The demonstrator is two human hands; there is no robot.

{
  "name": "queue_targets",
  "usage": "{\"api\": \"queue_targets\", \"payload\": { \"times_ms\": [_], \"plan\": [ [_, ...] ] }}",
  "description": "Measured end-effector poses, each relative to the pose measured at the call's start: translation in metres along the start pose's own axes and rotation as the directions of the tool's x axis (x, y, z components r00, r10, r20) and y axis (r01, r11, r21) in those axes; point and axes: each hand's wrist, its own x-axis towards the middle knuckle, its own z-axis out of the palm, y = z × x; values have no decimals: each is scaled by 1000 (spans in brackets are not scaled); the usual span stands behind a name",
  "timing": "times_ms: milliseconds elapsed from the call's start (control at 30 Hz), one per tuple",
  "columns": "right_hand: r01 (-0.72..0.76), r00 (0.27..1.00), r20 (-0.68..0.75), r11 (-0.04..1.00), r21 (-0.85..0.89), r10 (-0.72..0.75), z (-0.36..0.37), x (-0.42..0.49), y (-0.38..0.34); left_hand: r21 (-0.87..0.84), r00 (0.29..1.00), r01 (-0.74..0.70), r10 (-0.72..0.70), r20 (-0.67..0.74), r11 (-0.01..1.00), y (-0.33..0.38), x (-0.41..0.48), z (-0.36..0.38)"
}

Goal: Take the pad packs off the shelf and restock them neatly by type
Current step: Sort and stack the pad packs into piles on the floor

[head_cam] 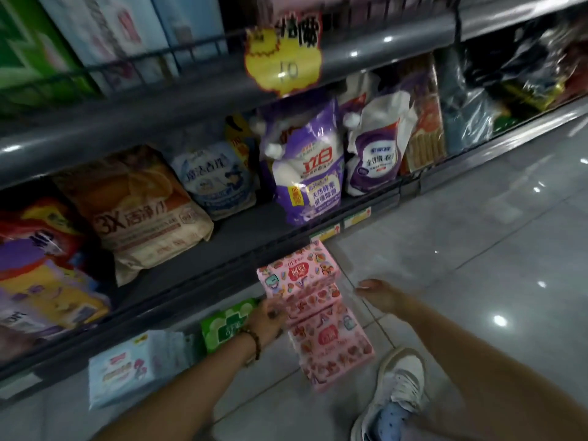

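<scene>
Head view: left grip (267, 320) clasps pink packs (323, 316) sidewise.

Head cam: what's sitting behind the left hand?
A green pad pack. The left hand, holding the pink packs, covers the pack's right end, so its full label can't be seen.

From here I lose the fingers of the left hand (266, 323) behind the pink packs (321, 278), and the top-shelf boxes (95, 36) blur beyond reading.
</scene>
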Motion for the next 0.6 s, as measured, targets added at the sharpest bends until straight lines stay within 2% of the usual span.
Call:
{"api": "queue_targets", "payload": {
  "times_ms": [67, 167, 233, 300, 433, 600],
  "plan": [
    [154, 984, -58, 964, -218, -171, -18, -25, -29, 124, 996, -80, 83, -16, 989, 18, -20, -24],
    [330, 933, -9, 866, -374, -360, -43, -80, -78, 286, 973, -193, 220, -65, 938, 50, -58, -65],
    [432, 884, 38, 782, -449, -467, -58, -112, -110, 436, 937, -283, 344, -64, 854, 77, -83, -94],
    [523, 826, 66, 717, -460, -560, -71, -140, -139, 553, 872, -364, 482, -81, 750, 107, -106, -121],
    [633, 709, 18, 624, -458, -705, -92, -191, -202, 664, 706, -444, 691, -155, 602, 175, -144, -174],
    [739, 534, -43, 491, -461, -845, -116, -221, -274, 667, 546, -525, 811, -212, 528, 253, -159, -224]
  ]
}}
